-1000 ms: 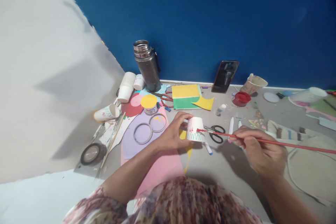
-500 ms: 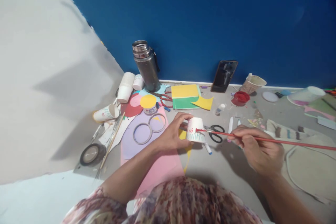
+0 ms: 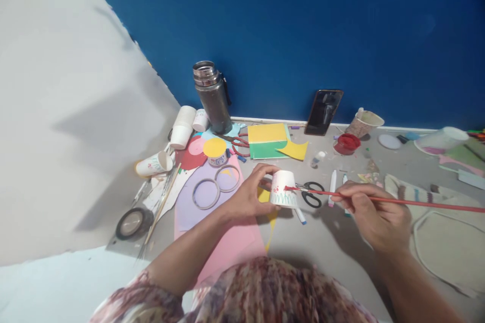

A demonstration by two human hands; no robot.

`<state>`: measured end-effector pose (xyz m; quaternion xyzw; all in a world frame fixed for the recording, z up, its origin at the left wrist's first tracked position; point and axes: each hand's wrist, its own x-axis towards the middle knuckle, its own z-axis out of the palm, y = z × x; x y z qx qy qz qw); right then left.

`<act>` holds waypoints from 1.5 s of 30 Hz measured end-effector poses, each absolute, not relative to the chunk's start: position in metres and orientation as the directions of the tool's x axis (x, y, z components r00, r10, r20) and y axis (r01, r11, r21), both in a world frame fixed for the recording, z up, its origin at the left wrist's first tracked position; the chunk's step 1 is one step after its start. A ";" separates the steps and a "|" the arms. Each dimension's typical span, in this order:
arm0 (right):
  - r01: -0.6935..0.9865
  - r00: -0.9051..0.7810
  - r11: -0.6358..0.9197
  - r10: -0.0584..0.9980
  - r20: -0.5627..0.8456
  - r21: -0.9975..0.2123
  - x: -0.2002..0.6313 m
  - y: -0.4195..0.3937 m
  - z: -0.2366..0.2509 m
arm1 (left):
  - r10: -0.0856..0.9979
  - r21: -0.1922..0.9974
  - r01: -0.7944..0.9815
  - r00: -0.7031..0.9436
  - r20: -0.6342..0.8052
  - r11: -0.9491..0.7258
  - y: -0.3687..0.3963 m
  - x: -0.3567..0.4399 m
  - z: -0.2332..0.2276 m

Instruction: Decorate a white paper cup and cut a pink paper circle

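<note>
My left hand (image 3: 255, 192) grips a white paper cup (image 3: 282, 184) by its rim and base, turned upside down above the table. Red dabs and a green zigzag line mark the cup's side. Between the fingers of my right hand (image 3: 375, 217) is a long red paintbrush (image 3: 401, 202); its red tip touches the cup's side. Behind the cup lie black-handled scissors (image 3: 312, 195). A marker with a blue end (image 3: 300, 216) rests just below the cup, and two more markers lie near my right fingertips. Beyond them stands a pot of red paint (image 3: 346, 144).
A steel flask (image 3: 212, 98), stacked paper cups (image 3: 183, 128) and a phone (image 3: 324, 112) stand along the blue wall. Coloured paper sheets (image 3: 223, 247), tape rings (image 3: 205, 193) and a black tape roll (image 3: 131, 223) lie left. A cloth (image 3: 450, 247) lies at the right.
Both hands stay almost in place, with the cup and brush still held. The brush tip remains at the cup's side, and the view has shifted slightly.
</note>
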<state>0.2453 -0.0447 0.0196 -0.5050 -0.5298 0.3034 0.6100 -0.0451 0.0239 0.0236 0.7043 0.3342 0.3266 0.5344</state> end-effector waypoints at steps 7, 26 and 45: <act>0.086 0.254 0.314 0.911 0.326 -0.946 0.248 -0.044 0.019 | 0.819 0.975 0.098 0.563 0.109 -0.197 0.024 -0.044 0.022; 0.031 0.278 0.314 0.909 0.310 -0.949 0.250 -0.042 0.021 | 0.822 0.985 0.058 0.559 0.105 -0.165 0.024 -0.043 0.017; 0.107 0.253 0.234 0.933 0.254 -0.966 0.250 -0.044 0.019 | 0.802 0.982 0.078 0.590 0.095 -0.174 0.021 -0.042 0.025</act>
